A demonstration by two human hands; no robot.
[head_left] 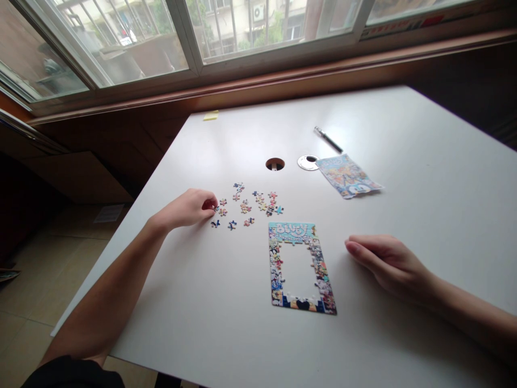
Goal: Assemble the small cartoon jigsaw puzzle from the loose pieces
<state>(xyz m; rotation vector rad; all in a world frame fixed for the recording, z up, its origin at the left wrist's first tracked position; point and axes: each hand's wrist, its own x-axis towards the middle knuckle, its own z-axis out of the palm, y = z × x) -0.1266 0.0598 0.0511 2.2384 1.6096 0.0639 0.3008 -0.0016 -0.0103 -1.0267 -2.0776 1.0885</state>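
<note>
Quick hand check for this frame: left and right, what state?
Left hand: fingertips at a puzzle piece; whether it is gripped cannot be told.
Right hand: loosely closed, nothing visibly held.

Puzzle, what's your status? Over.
Left hand at the loose pieces, grip unclear. Right hand loosely curled beside the puzzle. Border joined, middle unfilled. Sheet and pen lie beyond, not in the way.

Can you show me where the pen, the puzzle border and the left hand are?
Pen (329,139): head view, middle of its barrel.
Puzzle border (291,231): head view, on the lettered top strip.
Left hand (190,206): head view, back of the hand.
</note>
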